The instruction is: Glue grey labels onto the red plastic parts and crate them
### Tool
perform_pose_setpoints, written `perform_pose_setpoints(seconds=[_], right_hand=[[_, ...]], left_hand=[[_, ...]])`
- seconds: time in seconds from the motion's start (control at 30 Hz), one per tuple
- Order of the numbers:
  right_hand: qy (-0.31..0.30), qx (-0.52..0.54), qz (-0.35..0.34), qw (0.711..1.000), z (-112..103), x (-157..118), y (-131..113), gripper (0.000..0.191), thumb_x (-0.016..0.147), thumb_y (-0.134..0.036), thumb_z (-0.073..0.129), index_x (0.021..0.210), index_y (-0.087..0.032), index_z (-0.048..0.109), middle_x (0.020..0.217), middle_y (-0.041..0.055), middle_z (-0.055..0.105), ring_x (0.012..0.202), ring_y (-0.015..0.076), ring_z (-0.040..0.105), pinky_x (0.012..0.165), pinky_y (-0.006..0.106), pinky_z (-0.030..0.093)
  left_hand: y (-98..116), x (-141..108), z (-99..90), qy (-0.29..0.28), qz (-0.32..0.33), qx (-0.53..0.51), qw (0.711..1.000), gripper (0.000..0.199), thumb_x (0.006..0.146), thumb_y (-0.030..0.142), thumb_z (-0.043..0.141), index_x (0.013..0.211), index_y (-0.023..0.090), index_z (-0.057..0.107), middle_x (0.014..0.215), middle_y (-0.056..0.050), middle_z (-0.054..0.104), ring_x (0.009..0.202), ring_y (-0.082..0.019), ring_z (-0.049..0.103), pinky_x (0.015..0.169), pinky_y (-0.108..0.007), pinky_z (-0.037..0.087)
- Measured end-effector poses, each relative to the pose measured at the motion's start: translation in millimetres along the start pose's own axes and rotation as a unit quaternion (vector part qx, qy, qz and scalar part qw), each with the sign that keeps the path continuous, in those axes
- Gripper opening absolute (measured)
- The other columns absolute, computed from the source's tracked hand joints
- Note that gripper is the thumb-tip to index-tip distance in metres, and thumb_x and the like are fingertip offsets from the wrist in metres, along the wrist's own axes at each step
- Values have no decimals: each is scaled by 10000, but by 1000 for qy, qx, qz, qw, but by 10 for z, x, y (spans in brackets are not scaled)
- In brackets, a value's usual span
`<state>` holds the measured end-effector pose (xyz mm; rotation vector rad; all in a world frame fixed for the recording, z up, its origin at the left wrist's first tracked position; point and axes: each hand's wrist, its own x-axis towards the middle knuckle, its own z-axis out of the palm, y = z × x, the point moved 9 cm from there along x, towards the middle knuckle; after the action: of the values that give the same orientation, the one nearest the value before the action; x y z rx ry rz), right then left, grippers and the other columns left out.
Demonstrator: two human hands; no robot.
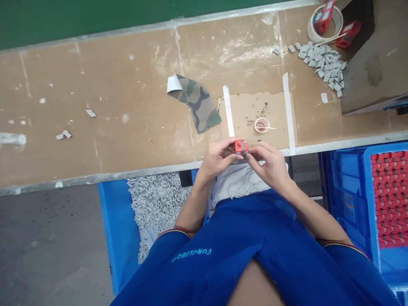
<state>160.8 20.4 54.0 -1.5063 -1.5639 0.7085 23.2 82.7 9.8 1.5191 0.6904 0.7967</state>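
Observation:
A small red block-shaped part with a grey band [241, 147] is held up at the front edge of the bench. My left hand [219, 157] grips it from the left, thumb below and fingers behind. From the right, my right hand [269, 162] has its thumb and index finger pinched together at the part's lower right side; whether a tiny piece lies between them is hidden. Just beyond the hands stands a small round cup [262, 125] with a thin white stick [270, 128] in it. Camouflage-patterned sheet [204, 106] lies to the left, one corner folded over.
At the back right, small grey-white pieces [327, 63] lie heaped beside a tape roll [310, 27], a red part [349, 35] and a cardboard box [376, 72]. A blue crate [350, 182] of red parts stands right; a blue bin [116, 229] of grey-white pieces sits below left.

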Motion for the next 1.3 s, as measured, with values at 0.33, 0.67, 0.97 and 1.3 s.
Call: perform_pose_setpoints(seconds=[0.33, 0.67, 0.97, 1.3], right_hand=[[-94, -81, -39, 991, 87, 116, -30, 153, 944, -185, 575, 793, -194, 597, 714, 8, 634, 593, 119, 516, 596, 251, 379], [-86, -63, 13, 994, 74, 95, -84, 124, 953, -181, 565, 835, -188, 601, 739, 12, 638, 645, 132, 554, 628, 249, 378], [-76, -55, 38, 995, 134, 105, -27, 152, 923, -180, 584, 779, -203, 544, 698, -9, 595, 592, 121, 476, 610, 257, 329], [-75, -56, 44, 995, 100, 83, -63, 148, 957, -196, 548, 812, -196, 576, 720, 10, 617, 620, 135, 497, 626, 263, 338]], left_hand=[[-13, 12, -8, -10, 3, -9, 1000, 438, 858, 399, 832, 1215, 156, 757, 982, -90, 797, 795, -158, 749, 750, -245, 616], [-70, -8, -30, 12, -27, -35, 999, 481, 801, 398, 879, 1208, 169, 764, 1040, -99, 819, 882, -183, 785, 835, -275, 643], [-117, -9, -49, 10, -38, -46, 998, 502, 786, 412, 890, 1207, 170, 759, 1133, -117, 818, 997, -221, 801, 887, -306, 658], [-124, -10, -38, 15, -50, -37, 998, 492, 788, 406, 882, 1206, 177, 760, 1139, -116, 823, 997, -230, 807, 886, -322, 667]])
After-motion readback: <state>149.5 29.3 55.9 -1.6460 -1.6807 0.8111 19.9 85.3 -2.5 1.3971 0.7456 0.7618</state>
